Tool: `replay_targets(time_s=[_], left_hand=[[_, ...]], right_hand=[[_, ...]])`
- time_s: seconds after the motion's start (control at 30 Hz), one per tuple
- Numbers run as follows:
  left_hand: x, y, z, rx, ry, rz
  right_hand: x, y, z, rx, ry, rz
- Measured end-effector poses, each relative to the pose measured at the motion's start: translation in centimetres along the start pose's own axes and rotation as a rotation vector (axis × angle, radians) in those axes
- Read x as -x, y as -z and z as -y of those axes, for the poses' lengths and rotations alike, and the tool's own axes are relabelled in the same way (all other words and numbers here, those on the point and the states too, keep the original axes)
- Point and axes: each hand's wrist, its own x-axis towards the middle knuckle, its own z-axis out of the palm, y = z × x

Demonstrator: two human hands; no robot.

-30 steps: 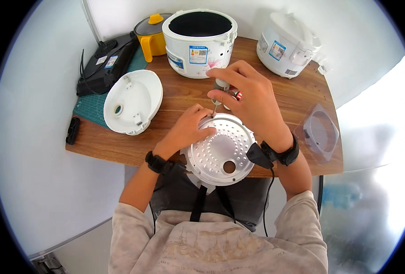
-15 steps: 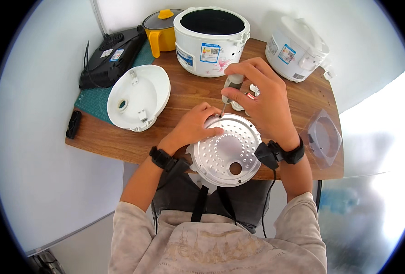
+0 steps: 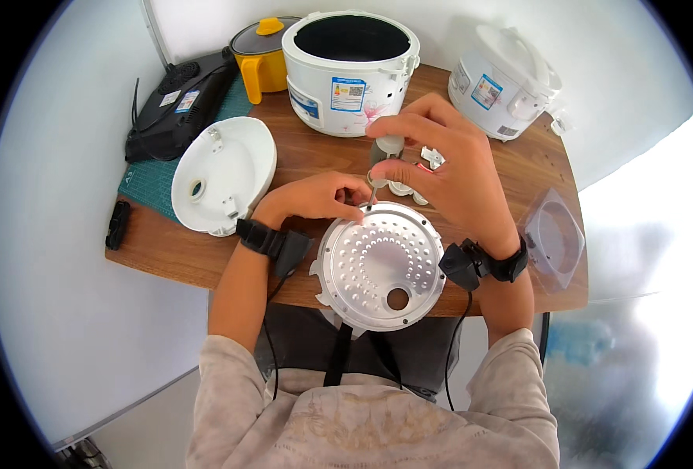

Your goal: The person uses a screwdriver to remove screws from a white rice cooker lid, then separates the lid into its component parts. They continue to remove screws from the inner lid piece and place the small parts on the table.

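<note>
My right hand [image 3: 468,172] grips a screwdriver [image 3: 388,146] with a grey and white handle, its shaft pointing down at the far rim of a round, dimpled metal plate [image 3: 385,258]. The screwdriver tip meets the rim by a dark screw spot. My left hand [image 3: 319,197] is at the same rim, thumb on top and fingers curled just past the edge, beside the shaft. The silvery plate has one larger hole near its lower right and overhangs the table's front edge. Small white plastic parts [image 3: 405,190] lie behind it, partly covered by my right hand.
A white lid shell [image 3: 233,168] lies at left, near a black appliance [image 3: 178,105] on a green mat [image 3: 147,187]. Behind stand a yellow pot [image 3: 264,70], an open white cooker body [image 3: 346,102] and a white rice cooker [image 3: 499,86]. Clear plastic packaging [image 3: 556,238] lies at right.
My left hand has slid back from the plate's face to its rim. The plate appears slightly lower in view, and the screwdriver now stands more upright.
</note>
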Motion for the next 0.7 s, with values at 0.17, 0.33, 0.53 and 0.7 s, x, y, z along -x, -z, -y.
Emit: replay_targets(time_s=[0.17,0.33,0.53,0.7], left_hand=[[0.0,-1.2,1.0,0.115,-0.008,-0.085],[0.4,-1.5,0.9,0.120,0.007,-0.111],[-0.2,-1.9,2.0,0.139,-0.080,-0.137],[0.3,-1.8,1.3,0.125,-0.056,-0.141]], right_hand=[[0.0,-0.5,0.8,-0.080,-0.018,-0.067],[0.0,-0.4,1.1,0.041,0.068,-0.102],[0.0,-0.3,0.9,0.055,0.024,-0.110],[-0.1,-1.1,0.9,-0.019,-0.003,-0.102]])
